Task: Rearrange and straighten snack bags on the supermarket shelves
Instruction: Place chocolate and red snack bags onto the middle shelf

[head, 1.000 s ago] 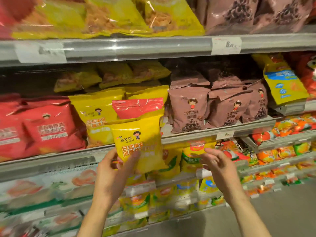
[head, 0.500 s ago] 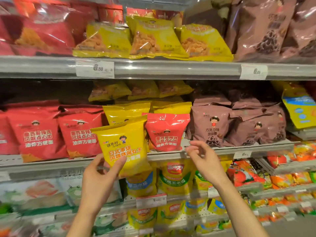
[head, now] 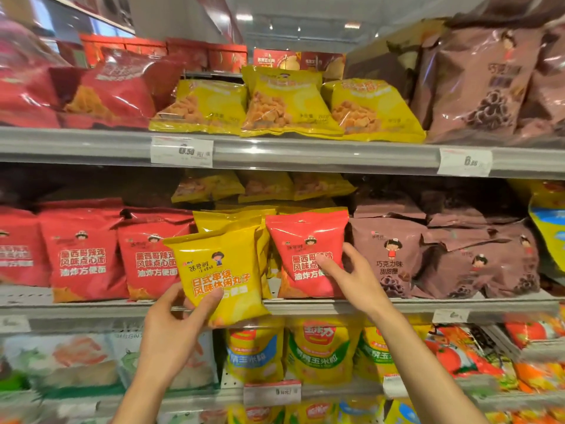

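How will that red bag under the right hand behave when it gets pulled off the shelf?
Probably light for its size: the red bag looks puffed with air. Likely slippery, since its glossy film shows glare, so the right hand, gripping its lower right edge, may need a firm pinch. It is soft rather than stiff, with crinkled seams, so it may flop, and its contents could crush.

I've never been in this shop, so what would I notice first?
Probably the yellow snack bag held up in the middle by the left hand, in front of the middle shelf. Beside it, the right hand grips a red bag standing between yellow and brown packs.
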{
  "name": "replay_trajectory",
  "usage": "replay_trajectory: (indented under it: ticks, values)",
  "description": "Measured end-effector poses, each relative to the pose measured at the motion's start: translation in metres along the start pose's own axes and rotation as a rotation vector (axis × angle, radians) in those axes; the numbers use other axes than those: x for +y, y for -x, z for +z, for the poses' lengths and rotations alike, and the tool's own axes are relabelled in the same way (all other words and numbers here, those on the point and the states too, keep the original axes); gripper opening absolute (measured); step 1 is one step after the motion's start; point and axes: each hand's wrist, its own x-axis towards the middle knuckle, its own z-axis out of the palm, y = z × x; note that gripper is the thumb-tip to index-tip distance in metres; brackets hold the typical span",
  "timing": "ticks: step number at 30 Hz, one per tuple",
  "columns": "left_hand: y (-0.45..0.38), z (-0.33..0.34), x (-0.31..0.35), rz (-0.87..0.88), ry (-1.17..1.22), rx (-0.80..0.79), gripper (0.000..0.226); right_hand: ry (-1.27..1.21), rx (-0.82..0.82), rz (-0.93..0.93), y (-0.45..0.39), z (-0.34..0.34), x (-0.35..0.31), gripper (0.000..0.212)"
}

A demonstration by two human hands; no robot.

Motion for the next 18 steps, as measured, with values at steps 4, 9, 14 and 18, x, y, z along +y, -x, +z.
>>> replay_trajectory:
  ticks: [4,9,14,18]
  values:
    - [-0.003,0.006,0.005,0.008,-0.020,-0.007,0.026,-0.258,0.016,0.068,-0.004,-0.011,-0.001,0.068]
    - [-0.010,0.024,0.014,0.024,-0.054,-0.048,0.028,-0.510,-0.015,0.157,-0.004,-0.022,-0.001,0.065]
    - [-0.021,0.051,0.029,0.101,-0.161,-0.057,0.034,-0.578,-0.033,0.148,0.001,-0.035,-0.001,0.061]
    - [-0.031,0.083,0.038,0.207,-0.362,-0.055,0.051,-0.543,0.015,0.155,0.010,-0.048,0.006,0.065]
